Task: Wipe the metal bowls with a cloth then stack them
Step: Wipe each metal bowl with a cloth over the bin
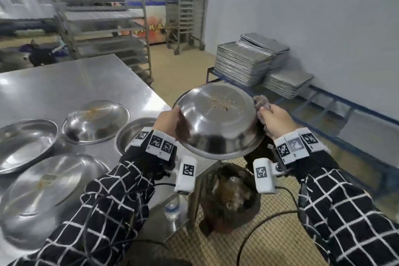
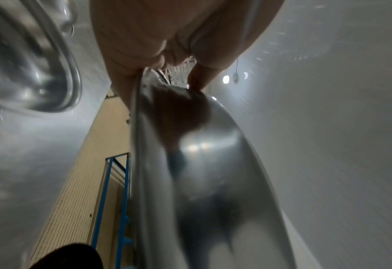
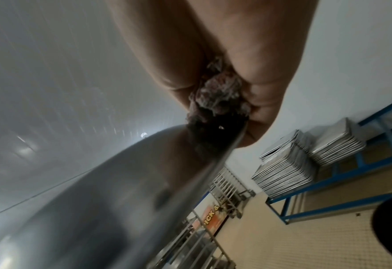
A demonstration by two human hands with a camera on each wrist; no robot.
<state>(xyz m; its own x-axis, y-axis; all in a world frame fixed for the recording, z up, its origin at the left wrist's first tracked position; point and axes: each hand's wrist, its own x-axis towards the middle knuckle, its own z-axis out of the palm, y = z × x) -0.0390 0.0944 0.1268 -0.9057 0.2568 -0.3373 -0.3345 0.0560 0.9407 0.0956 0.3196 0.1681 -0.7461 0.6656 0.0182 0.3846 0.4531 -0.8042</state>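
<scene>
Both arms reach forward past the table's (image 1: 71,84) near corner, holding a metal bowl (image 1: 218,123) upside down and tilted in the air above a bin (image 1: 231,196) on the floor. The left hand (image 1: 168,120) grips the bowl's left rim, thumb on the outer wall and fingers curled under the edge (the left wrist view shows the rim pinched between them). The right hand (image 1: 275,120) is closed round a crumpled grey-brown cloth (image 1: 260,101), pressing it against the bowl's right rim. Crumbs speckle the bowl's flat base. Four more bowls lie on the table to the left, three inverted and one upright (image 1: 135,131) just beside the left wrist. Behind the racks (image 1: 101,13), an orange sign (image 1: 151,26) reads partly "PICK &"; the rest is hidden. Stacked trays (image 1: 244,62) sit by the wall.
</scene>
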